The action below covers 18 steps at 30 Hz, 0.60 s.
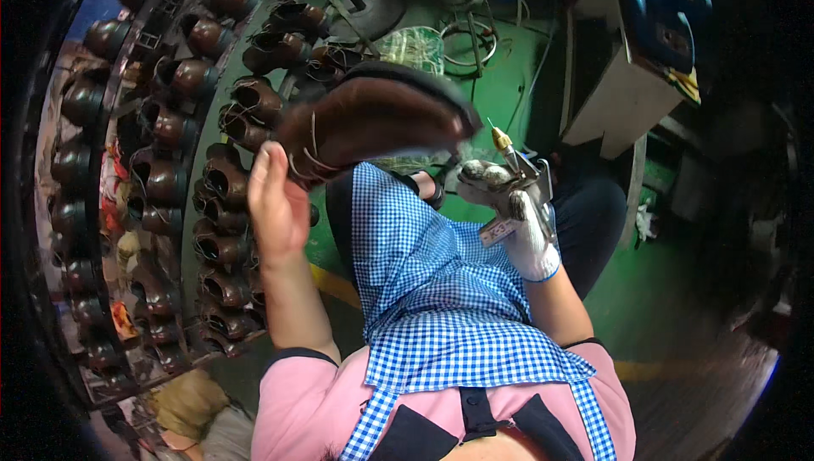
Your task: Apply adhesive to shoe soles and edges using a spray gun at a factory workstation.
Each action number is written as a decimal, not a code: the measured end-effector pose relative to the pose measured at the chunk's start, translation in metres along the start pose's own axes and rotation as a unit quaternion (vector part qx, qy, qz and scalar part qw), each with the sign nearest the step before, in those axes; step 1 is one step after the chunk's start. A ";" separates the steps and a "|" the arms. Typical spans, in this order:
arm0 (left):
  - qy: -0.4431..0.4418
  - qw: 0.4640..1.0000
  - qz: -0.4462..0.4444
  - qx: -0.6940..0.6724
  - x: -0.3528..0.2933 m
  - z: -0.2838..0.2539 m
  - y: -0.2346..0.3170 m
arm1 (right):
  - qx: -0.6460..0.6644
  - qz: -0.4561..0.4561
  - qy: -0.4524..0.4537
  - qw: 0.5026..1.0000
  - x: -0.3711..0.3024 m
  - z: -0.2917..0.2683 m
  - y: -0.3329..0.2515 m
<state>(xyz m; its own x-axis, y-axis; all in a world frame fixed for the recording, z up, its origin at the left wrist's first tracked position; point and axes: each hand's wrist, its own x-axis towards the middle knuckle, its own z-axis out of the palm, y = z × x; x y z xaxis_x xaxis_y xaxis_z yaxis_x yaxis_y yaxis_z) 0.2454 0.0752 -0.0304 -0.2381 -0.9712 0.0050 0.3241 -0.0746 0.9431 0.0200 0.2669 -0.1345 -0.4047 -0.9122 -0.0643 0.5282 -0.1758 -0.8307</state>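
Note:
A brown leather shoe [365, 126] with a dark sole is held up in front of me on its side, its sole edge uppermost and its toe to the right. My left hand [278, 198] grips it at the heel end, where loose pale laces hang; part of the grip is hidden behind the shoe. In a white glove with dark-stained fingertips, my right hand [517, 206] is closed around a metal spray gun [530, 174]. Its brass nozzle, with a thin pointed tip, rises up and left, just right of the shoe's toe and apart from it.
A rack [193, 134] of several rows of brown shoes stands close on my left. A blue machine [670, 20] sits on a bench [623, 79] at the far right. A wire ring [471, 44] and a pale patterned sack [411, 50] are beyond the shoe, over green floor.

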 end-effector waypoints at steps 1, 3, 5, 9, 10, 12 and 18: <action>-0.034 0.997 -0.041 -0.050 -0.017 -0.005 -0.002 | -0.002 0.051 -0.050 0.997 0.003 0.013 -0.017; -0.058 0.967 -0.139 -0.204 -0.034 -0.038 -0.021 | -0.081 0.051 -0.058 0.994 0.013 0.021 -0.013; -0.047 0.940 -0.191 -0.279 -0.050 -0.051 -0.035 | -0.141 -0.043 -0.073 0.986 0.028 0.028 0.012; -0.023 0.921 -0.232 -0.313 -0.081 -0.044 -0.040 | 0.018 0.039 -0.003 0.999 0.026 0.055 -0.001; -0.076 0.904 -0.250 -0.337 -0.085 -0.044 -0.040 | 0.016 0.011 -0.056 0.998 0.025 0.053 -0.001; -0.067 0.907 -0.276 -0.312 -0.086 -0.044 -0.046 | 0.106 -0.006 -0.062 0.992 0.023 0.049 0.009; -0.120 0.935 -0.212 -0.256 -0.081 -0.054 -0.070 | 0.087 0.019 -0.005 0.996 0.017 0.044 0.015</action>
<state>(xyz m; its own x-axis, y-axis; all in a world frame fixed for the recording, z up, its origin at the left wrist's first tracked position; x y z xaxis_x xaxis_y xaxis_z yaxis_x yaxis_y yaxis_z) 0.2910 0.1469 -0.1147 -0.6235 -0.7555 -0.2012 0.5352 -0.6000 0.5946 0.0534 0.2328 -0.1238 -0.3752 -0.9228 -0.0877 0.6640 -0.2015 -0.7200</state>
